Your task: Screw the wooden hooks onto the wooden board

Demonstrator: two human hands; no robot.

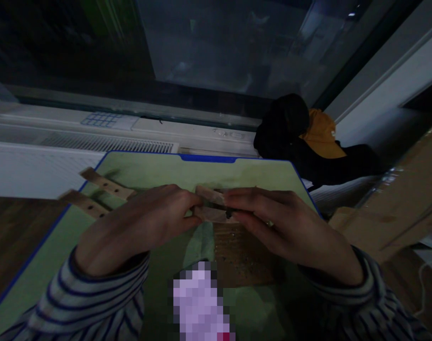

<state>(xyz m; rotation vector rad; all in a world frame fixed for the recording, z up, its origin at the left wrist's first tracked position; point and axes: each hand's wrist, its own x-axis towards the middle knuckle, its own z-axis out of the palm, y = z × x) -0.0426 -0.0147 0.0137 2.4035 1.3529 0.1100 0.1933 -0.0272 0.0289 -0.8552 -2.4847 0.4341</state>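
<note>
From the head view, holding two wooden pieces over the middle of the green counter, at the far edge of a brown board. Gripping the left end of the near piece with the left hand, with thumb and fingers clamped on the wood; hard to tell whether also touching the far piece. Gripping the right ends with the right hand, with fingers clamped on the wood too, beside a small dark spot, too blurred to name. Lying one behind the other, with a narrow dark gap between.

Scattered over the brown board, many small shiny bits, too small to make out. Lying left of the left hand, two wooden strips with dark holes, jutting past the blue left edge of the counter, partly hidden at the right ends by the left hand and wrist. Lying nearest, left of the board, a phone with a pixelated screen.

Beyond the far edge, a radiator at left below a windowsill. Heaped at far right, dark cloth and an orange cap. Standing farther right, a cardboard box.
</note>
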